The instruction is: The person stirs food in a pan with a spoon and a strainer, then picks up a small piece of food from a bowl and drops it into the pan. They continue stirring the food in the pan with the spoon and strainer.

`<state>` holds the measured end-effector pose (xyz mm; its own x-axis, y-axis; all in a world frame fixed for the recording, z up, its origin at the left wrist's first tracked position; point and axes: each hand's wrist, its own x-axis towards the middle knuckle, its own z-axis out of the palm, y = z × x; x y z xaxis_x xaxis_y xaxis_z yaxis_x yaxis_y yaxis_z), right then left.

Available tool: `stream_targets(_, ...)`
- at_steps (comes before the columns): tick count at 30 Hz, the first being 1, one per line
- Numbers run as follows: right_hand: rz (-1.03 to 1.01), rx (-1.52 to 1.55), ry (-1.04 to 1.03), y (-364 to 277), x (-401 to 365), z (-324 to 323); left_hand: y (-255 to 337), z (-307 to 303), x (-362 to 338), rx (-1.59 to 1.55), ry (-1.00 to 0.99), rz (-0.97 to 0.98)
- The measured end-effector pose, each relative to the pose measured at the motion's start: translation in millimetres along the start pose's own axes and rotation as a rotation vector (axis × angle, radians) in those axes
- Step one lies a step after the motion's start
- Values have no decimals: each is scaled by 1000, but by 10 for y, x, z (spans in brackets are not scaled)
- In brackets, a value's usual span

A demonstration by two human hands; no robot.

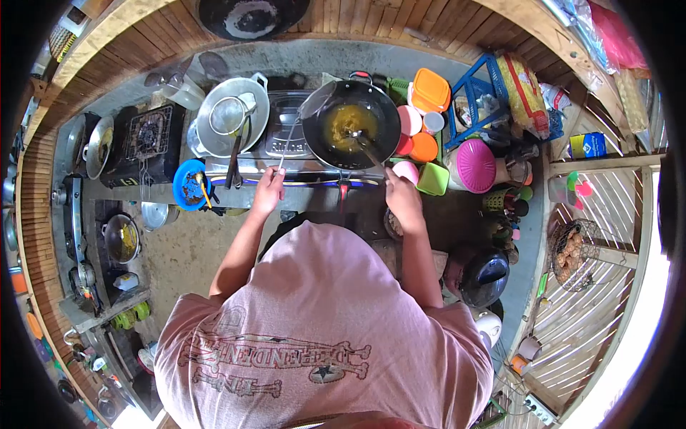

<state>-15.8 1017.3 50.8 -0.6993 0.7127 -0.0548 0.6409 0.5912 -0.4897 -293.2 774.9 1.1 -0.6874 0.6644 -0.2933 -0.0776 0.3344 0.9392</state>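
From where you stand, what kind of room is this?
It looks like a home kitchen: there's a black pan of yellowish liquid, a stove and a blue bowl.

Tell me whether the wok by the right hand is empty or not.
Not empty: yellowish liquid covers the middle of the wok, and the utensil in the right hand reaches in.

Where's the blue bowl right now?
In the head view, the blue bowl is toward the left, beyond your left hand and just nearer you than the big metal basin with the strainer.
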Motion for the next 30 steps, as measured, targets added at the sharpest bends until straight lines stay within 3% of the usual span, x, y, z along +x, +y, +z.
stream_targets(5,74,-63,86,210,73,13,-61,-24,-3,-8,1,-6)
stream_targets(7,135,-65,24,158,233,26,-60,6,4,-2,4,11)
stream_targets(12,36,-69,50,-4,408,216,24,60,30,38,-11,27)
stream_targets(18,37,1,-41,-212,60,-46,57,70,32,-14,-30,27)
stream_targets(30,53,116,-7,15,-340,-417,-20,14,43,23,-34,-20)
